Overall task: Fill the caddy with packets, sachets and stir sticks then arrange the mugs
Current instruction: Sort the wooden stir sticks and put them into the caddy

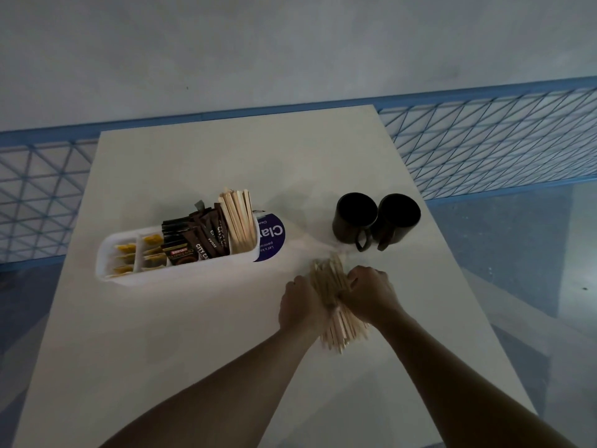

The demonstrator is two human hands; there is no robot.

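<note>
A white caddy stands left of centre on the table. It holds yellow sachets at its left end, dark coffee packets in the middle and upright wooden stir sticks at its right end. A loose bundle of stir sticks lies on the table right of the caddy. My left hand and my right hand are both closed around this bundle from either side. Two dark mugs stand side by side behind my hands, handles toward me.
The white table ends close to the mugs on the right. A round purple sticker lies beside the caddy's right end. Blue wire mesh fencing runs behind and beside the table.
</note>
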